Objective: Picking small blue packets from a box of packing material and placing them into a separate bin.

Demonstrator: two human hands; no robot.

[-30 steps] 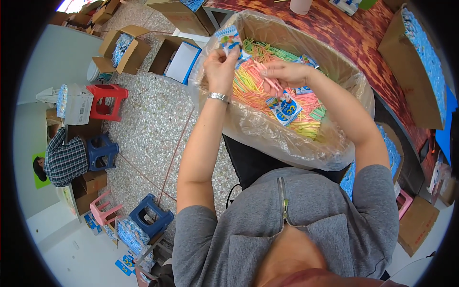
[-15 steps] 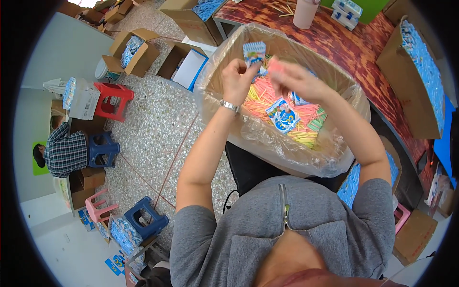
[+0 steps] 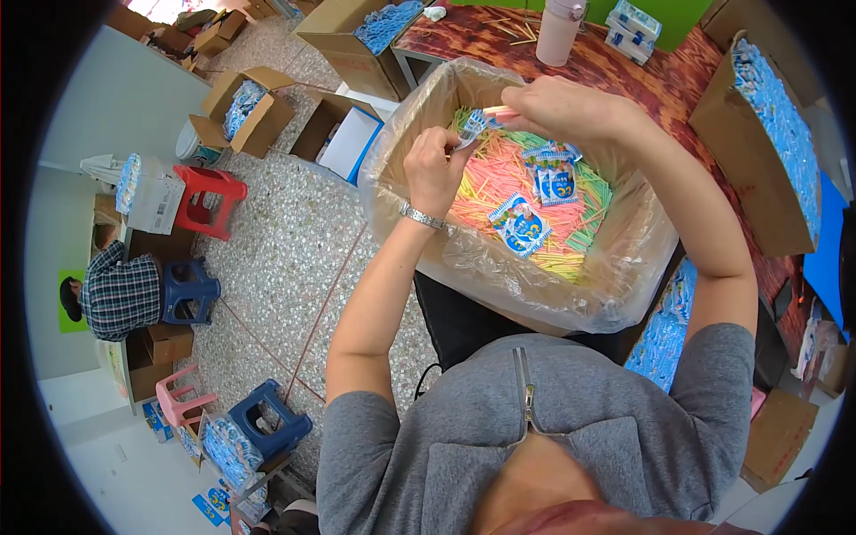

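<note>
A large carton lined with clear plastic [image 3: 624, 285] stands before me, holding pink, yellow and green thin sticks [image 3: 495, 169]. My left hand [image 3: 433, 169], with a metal watch on its wrist, pinches a small blue and white packet [image 3: 473, 127] over the box's left part. Held just right of that packet is a small bunch of pink sticks [image 3: 508, 116], in the fingers of my right hand [image 3: 562, 107]; its palm side is hidden. Several blue and white packets [image 3: 555, 174] lie on the sticks, with a single packet [image 3: 520, 225] nearer me.
Behind the box is a red-brown patterned table [image 3: 481, 37] with a pink bottle [image 3: 562, 32]. Cartons of blue packets stand at the right [image 3: 774, 134] and far left [image 3: 242, 111]. A red stool [image 3: 209, 201] and a person in a checked shirt [image 3: 123, 294] are at left.
My right hand has moved up and its wrist has bent over, bringing the pink sticks beside the packet's top. The packet in my left hand has tilted and come down a little.
</note>
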